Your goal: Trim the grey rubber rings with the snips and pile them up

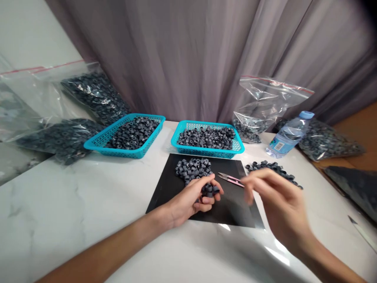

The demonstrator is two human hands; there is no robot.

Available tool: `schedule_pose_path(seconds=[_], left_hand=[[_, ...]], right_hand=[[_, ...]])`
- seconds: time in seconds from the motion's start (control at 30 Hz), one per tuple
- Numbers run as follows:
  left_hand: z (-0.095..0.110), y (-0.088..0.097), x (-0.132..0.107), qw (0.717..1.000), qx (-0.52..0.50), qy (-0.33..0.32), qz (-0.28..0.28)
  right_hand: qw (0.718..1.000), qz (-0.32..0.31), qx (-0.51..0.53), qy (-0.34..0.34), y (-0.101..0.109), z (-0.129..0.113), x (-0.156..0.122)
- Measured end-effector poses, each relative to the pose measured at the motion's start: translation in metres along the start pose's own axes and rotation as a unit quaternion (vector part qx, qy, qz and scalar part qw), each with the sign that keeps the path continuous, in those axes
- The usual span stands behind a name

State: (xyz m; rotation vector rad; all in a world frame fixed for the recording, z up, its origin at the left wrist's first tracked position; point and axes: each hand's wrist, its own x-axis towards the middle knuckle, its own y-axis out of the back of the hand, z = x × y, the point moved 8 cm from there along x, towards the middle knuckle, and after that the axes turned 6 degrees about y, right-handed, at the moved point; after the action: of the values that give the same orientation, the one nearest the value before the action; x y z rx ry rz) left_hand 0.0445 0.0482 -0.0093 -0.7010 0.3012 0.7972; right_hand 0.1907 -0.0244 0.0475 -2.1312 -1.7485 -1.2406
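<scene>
My left hand [191,200] is cupped, palm up, around several small dark grey plastic rings [209,190]. It is over a black mat [167,184], just in front of a heap of the same rings [193,168]. A pair of thread snips [231,179] with pink handles lies on the mat, blades pointing left. My right hand [277,204] hovers by their handle end, fingers bent. Motion blurs its fingertips, so whether anything is between them cannot be seen. A smaller pile of rings [272,169] lies on the table behind it.
Two blue baskets [138,151] [206,150] of rings stand at the back. Clear zip bags of rings [94,94] [250,127] stand to either side. A water bottle [290,133] stands at right. Something pointed and pale [362,234] lies at the right edge. A grey curtain [176,59] hangs behind.
</scene>
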Motion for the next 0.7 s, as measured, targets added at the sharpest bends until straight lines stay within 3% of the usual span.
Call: schedule_pose_path(seconds=[0.17, 0.33, 0.53, 0.7], left_hand=[[0.007, -0.001, -0.002, 0.999, 0.025, -0.026, 0.002], [0.018, -0.002, -0.003, 0.998, 0.051, -0.049, -0.005], [0.017, -0.002, -0.002, 0.998, 0.014, -0.049, -0.025], [0.014, -0.005, -0.001, 0.999, -0.004, -0.026, -0.037]], right_hand=[[0.999, 0.008, 0.000, -0.035, -0.020, 0.031, 0.022], [0.997, -0.013, 0.022, -0.076, -0.029, 0.047, 0.019], [0.994, -0.055, 0.070, -0.057, -0.032, 0.032, 0.013], [0.999, -0.024, 0.021, -0.032, -0.027, 0.030, 0.014]])
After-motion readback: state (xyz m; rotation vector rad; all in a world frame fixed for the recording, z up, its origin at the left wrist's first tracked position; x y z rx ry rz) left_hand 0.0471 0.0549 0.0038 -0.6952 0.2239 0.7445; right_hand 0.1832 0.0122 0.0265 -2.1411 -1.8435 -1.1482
